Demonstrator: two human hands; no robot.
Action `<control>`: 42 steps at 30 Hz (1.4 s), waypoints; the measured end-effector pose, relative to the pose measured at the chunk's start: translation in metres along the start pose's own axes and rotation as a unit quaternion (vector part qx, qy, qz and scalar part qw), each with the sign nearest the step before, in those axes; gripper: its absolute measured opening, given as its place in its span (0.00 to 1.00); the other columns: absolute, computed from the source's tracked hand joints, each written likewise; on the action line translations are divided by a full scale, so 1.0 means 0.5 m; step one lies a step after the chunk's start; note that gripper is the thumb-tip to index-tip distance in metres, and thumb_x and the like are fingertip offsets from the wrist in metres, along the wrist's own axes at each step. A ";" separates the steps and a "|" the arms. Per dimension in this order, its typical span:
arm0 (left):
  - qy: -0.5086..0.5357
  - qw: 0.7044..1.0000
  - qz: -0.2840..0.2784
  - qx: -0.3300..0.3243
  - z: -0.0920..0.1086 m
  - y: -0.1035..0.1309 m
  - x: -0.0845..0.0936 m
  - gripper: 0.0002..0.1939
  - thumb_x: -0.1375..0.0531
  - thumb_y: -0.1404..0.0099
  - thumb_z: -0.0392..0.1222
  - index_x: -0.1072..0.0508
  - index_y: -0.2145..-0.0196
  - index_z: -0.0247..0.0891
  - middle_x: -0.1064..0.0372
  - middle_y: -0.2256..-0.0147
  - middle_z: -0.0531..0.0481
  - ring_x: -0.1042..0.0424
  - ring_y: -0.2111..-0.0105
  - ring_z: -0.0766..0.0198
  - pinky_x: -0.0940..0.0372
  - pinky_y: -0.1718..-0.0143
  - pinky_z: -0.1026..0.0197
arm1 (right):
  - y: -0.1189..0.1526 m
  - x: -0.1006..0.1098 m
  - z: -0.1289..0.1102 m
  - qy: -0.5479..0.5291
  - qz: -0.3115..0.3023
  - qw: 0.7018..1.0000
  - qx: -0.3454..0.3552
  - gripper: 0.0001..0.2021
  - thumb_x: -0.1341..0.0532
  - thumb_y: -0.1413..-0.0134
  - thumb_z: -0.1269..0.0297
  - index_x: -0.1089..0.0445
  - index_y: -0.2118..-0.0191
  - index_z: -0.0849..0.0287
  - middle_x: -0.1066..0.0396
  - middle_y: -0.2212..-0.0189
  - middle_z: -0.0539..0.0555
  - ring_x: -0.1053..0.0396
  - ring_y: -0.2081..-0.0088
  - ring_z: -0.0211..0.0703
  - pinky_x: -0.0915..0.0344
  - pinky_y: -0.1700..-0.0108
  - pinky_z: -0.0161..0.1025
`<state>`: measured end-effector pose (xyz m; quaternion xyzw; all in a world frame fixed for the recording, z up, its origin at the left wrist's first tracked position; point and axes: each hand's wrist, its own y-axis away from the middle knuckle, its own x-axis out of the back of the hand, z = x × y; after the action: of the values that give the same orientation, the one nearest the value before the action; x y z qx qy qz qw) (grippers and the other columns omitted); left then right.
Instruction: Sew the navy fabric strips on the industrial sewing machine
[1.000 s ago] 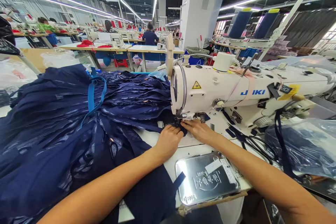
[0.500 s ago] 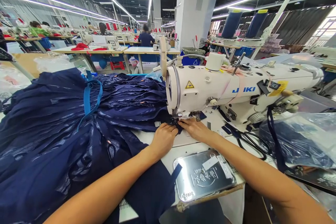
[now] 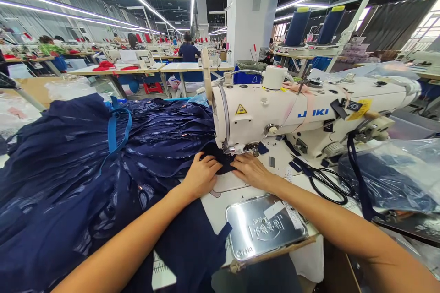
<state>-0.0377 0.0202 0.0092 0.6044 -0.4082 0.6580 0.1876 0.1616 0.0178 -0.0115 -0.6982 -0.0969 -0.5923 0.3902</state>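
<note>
The white sewing machine (image 3: 285, 112) stretches from the centre to the right, its needle area just above the fingertips. A large gathered pile of navy fabric (image 3: 62, 160), tied with a blue strap (image 3: 112, 132), fills the left side and runs in under the machine head. My left hand (image 3: 202, 175) rests on the navy cloth left of the needle, fingers somewhat apart. To the right of the needle, my right hand (image 3: 251, 171) presses the same cloth's edge with its fingers spread flat. Neither hand grips a tool. The needle tip is hard to make out.
Near me lies a shiny metal tin lid (image 3: 266, 229). Black scissors (image 3: 325, 178) rest to the right, beside a clear plastic bag (image 3: 388, 178) of dark fabric. Two navy thread cones (image 3: 296, 27) stand behind the machine. People sit at tables farther back.
My left hand has shifted left, away from the needle, and its fingers have spread. More navy cloth shows between the hands. The view has moved slightly.
</note>
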 end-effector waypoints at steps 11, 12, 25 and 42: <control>0.005 0.998 -0.066 0.001 0.020 -0.015 -0.008 0.20 0.50 0.40 0.32 0.33 0.51 0.40 0.36 0.66 0.46 0.38 0.66 0.59 0.45 0.65 0.56 | 0.005 -0.016 0.017 -0.145 0.039 0.986 -0.076 0.05 0.44 0.50 0.75 0.34 0.68 0.60 0.31 0.72 0.52 0.35 0.69 0.41 0.38 0.66 0.38; 0.012 0.998 -0.065 0.007 0.020 -0.014 -0.008 0.19 0.51 0.40 0.32 0.32 0.52 0.40 0.36 0.66 0.46 0.39 0.66 0.59 0.45 0.65 0.57 | 0.007 -0.016 0.021 -0.165 0.043 0.983 -0.066 0.06 0.45 0.49 0.75 0.33 0.68 0.60 0.31 0.71 0.52 0.34 0.68 0.40 0.37 0.66 0.38; 0.022 0.997 -0.069 -0.001 0.016 -0.010 -0.004 0.21 0.50 0.42 0.29 0.31 0.53 0.40 0.36 0.55 0.44 0.39 0.57 0.55 0.43 0.60 0.54 | 0.024 0.006 0.033 -0.047 0.020 0.990 0.131 0.13 0.52 0.42 0.73 0.31 0.60 0.63 0.32 0.64 0.58 0.36 0.62 0.43 0.34 0.60 0.43; -0.055 0.993 -0.107 -0.018 0.021 0.012 0.003 0.25 0.49 0.42 0.27 0.39 0.47 0.38 0.40 0.46 0.43 0.39 0.51 0.53 0.43 0.57 0.53 | 0.019 0.003 0.028 -0.063 0.028 0.989 0.131 0.12 0.51 0.42 0.73 0.31 0.61 0.64 0.33 0.63 0.59 0.35 0.60 0.41 0.33 0.58 0.38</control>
<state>-0.0360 0.0083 0.0081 0.6767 -0.3625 0.5924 0.2445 0.1783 0.0201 -0.0142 -0.6794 -0.1781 -0.5186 0.4875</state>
